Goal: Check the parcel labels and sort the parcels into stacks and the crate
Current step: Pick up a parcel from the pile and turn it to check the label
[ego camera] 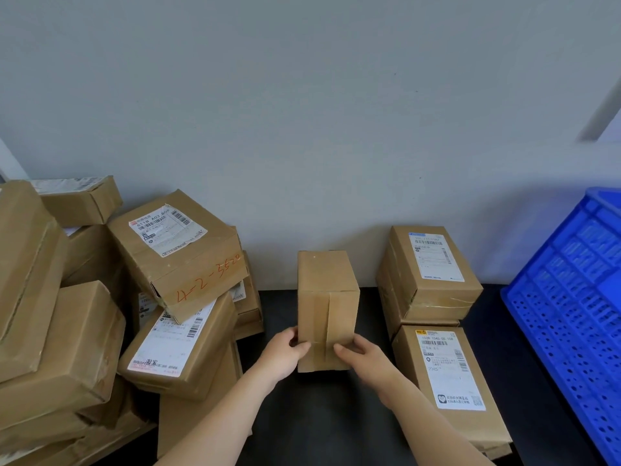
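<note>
Your left hand (285, 351) and right hand (364, 356) both grasp the lower edges of the upright parcel (326, 297), which stands left of the blue crate (571, 297). Its visible faces show no label. Rotate it with a firm two-handed grip until the label faces you.

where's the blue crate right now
Head view, far right edge: the blue crate stands on the dark table, just right of the labelled parcels.

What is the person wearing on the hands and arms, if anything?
Nothing. The left hand and the right hand are bare, without gloves or visible rings. The left forearm and the right forearm are uncovered to the picture's edge: no sleeve, watch or bracelet in view.
</note>
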Available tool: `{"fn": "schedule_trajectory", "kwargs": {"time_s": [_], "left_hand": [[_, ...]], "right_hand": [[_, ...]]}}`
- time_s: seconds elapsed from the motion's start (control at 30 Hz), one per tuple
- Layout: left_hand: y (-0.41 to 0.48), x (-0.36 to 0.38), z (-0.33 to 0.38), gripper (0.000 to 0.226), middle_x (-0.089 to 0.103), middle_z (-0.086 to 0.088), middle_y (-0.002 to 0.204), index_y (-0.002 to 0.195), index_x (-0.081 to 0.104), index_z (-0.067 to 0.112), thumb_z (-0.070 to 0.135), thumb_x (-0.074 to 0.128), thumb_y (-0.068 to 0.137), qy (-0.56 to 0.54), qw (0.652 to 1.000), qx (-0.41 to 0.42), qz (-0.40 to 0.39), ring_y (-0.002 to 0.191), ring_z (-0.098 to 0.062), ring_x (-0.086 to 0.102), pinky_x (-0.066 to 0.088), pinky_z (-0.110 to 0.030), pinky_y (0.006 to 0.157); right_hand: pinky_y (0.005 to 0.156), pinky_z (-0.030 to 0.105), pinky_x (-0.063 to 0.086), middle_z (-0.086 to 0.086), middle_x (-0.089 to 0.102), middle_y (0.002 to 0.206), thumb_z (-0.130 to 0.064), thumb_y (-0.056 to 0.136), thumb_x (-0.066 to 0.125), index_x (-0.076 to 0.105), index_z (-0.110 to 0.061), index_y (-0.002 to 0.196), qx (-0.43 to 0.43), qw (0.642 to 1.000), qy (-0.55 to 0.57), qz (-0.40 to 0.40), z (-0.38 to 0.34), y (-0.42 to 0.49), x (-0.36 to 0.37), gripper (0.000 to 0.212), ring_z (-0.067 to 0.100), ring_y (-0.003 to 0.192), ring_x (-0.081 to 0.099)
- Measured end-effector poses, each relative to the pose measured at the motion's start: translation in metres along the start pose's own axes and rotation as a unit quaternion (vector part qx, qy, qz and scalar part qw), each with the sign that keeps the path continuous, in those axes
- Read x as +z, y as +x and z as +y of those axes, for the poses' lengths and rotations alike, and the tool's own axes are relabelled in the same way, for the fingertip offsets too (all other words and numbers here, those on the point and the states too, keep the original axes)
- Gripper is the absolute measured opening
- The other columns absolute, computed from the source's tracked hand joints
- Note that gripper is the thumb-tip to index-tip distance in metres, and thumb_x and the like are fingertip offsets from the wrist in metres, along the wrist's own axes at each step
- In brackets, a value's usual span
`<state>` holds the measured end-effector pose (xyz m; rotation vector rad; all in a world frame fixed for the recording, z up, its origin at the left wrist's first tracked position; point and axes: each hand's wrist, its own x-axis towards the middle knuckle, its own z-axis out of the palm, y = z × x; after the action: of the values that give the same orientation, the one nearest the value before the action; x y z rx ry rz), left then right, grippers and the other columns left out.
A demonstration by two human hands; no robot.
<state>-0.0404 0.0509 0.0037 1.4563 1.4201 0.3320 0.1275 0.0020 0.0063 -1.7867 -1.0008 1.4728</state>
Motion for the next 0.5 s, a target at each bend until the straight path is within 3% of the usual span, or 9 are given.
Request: {"fn": "schedule_trajectory", "kwargs": {"time_s": [0.1,0.2,0.4,0.5], "left_hand": [[0.001,-0.002,0.006,0.052,0.048,-0.001,0.140,0.144,0.037,0.017,0.028,0.053,0.096,-0.023,1.000,0.009,0.016,0.128,-0.018,0.046,0.039,-0.035,0.107],[0.001,-0.004,0.012,0.051,0.049,-0.001,0.138,0.144,0.036,0.017,0.029,0.052,0.096,-0.043,0.998,0.016,0.033,0.127,-0.019,0.046,0.040,-0.036,0.106],[-0.001,-0.007,0.024,0.048,0.050,-0.001,0.131,0.142,0.037,0.017,0.031,0.048,0.098,-0.086,0.994,0.039,0.061,0.115,-0.015,0.048,0.043,-0.032,0.097],[-0.004,-0.007,0.030,0.049,0.051,-0.001,0.130,0.142,0.037,0.017,0.032,0.049,0.097,-0.112,0.990,0.053,0.064,0.110,-0.011,0.047,0.044,-0.025,0.087]], "right_hand": [[0.103,0.038,0.036,-0.011,0.049,0.109,-0.034,0.092,0.059,0.041,-0.031,0.132,0.001,0.999,0.033,-0.009,-0.009,0.000,-0.003,0.044,0.013,0.112,0.045],[0.099,0.046,0.043,-0.007,0.047,0.119,-0.034,0.087,0.066,0.036,-0.036,0.132,0.005,0.999,0.040,-0.018,-0.015,0.001,-0.003,0.055,0.021,0.121,0.046],[0.086,0.034,0.055,-0.007,0.046,0.121,-0.001,0.073,0.075,0.028,-0.030,0.146,-0.042,0.999,-0.015,-0.013,-0.024,0.003,-0.002,0.091,0.017,0.109,0.051],[0.095,0.043,0.051,-0.006,0.043,0.124,0.008,0.067,0.074,0.023,-0.030,0.148,-0.050,0.998,-0.035,0.006,-0.028,0.003,-0.002,0.102,0.020,0.117,0.047]]}}
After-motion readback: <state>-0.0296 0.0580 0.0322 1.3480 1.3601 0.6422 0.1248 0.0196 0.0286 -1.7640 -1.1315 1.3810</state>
